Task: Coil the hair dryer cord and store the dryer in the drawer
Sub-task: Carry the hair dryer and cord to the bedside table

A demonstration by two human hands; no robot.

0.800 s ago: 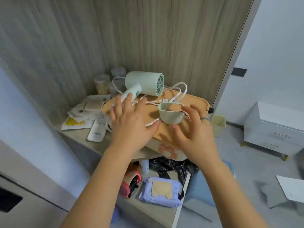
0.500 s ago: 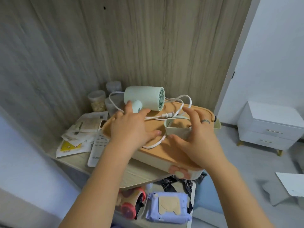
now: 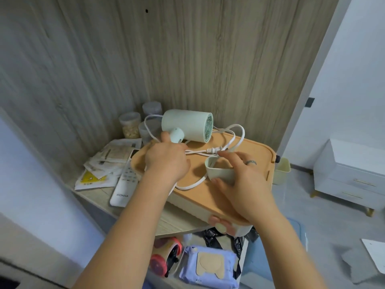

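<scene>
A pale green hair dryer (image 3: pixel 187 126) lies on the orange lid of a storage box (image 3: pixel 254 157), its round handle end toward me. Its white cord (image 3: pixel 239 134) loops loosely over the lid, and the plug (image 3: pixel 212 150) lies mid-lid. My left hand (image 3: pixel 166 161) is at the foot of the handle. Its index finger touches the handle end, and the other fingers curl over the cord there. My right hand (image 3: pixel 241 178) grips a small cream cup (image 3: pixel 218 174) standing on the lid, thumb at the front, index finger stretched near the plug.
The box sits on a wooden shelf against a wood-grain wall. Papers (image 3: pixel 104 163), a white remote (image 3: pixel 125 184) and jars (image 3: pixel 130 126) lie to the left. A pale bin (image 3: pixel 281 171) hangs at the box's right. Wipes (image 3: pixel 208 265) lie below. A white drawer cabinet (image 3: pixel 350 176) stands right.
My left hand has moved from flat on the lid up to the handle end and its fingers have curled. My right hand has kept hold of the cup.
</scene>
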